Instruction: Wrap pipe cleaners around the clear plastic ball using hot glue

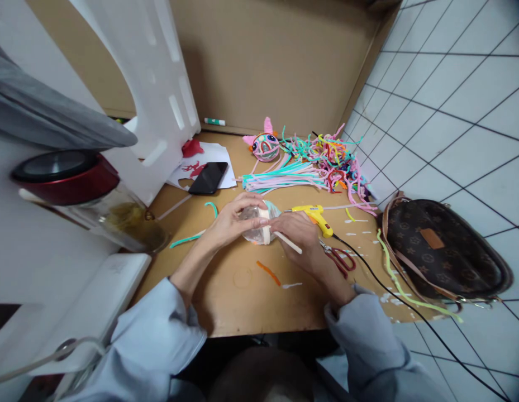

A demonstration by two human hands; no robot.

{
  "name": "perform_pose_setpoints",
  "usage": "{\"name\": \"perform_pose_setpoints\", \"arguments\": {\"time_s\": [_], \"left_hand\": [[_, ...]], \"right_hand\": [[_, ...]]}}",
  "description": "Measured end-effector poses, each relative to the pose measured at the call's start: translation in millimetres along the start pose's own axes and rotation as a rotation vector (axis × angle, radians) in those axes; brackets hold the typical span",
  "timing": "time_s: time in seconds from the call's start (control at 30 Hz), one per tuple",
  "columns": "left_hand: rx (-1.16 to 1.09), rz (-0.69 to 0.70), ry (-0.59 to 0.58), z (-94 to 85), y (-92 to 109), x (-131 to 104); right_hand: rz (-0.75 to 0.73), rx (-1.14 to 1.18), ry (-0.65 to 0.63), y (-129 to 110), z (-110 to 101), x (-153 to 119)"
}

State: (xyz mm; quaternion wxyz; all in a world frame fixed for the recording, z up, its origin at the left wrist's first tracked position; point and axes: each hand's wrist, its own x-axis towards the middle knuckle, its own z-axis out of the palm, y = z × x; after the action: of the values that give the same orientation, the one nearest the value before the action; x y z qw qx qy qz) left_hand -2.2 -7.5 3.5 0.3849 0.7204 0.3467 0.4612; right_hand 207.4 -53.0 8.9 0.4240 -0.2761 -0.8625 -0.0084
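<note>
Here, over the middle of the tabletop [229,312], the left hand [232,221] holds a clear plastic piece [251,235] while the right hand [300,237] pinches at its band.
From where I stand, the left fingers curl over the top with the thumb across the front; the right hand's fingertips close on the pale strip [293,244] circling it, one end jutting out. A yellow glue gun [313,210] and red-handled scissors [331,252] lie beside the right hand; an orange strip [268,272] lies nearer the person.
</note>
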Motion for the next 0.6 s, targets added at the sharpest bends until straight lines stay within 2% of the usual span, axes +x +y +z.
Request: {"name": "perform_pose_setpoints", "arguments": {"time_s": [0.37,0.6], "left_hand": [[0.144,0.031,-0.133,-6.4,4.6,-1.4],[0.200,0.074,-0.172,-2.1,1.3,-1.6]], "right_hand": [[-0.013,0.002,0.019,4.2,3.4,-1.5],[0.015,0.010,0.015,2.2,1.8,-1.1]]}}
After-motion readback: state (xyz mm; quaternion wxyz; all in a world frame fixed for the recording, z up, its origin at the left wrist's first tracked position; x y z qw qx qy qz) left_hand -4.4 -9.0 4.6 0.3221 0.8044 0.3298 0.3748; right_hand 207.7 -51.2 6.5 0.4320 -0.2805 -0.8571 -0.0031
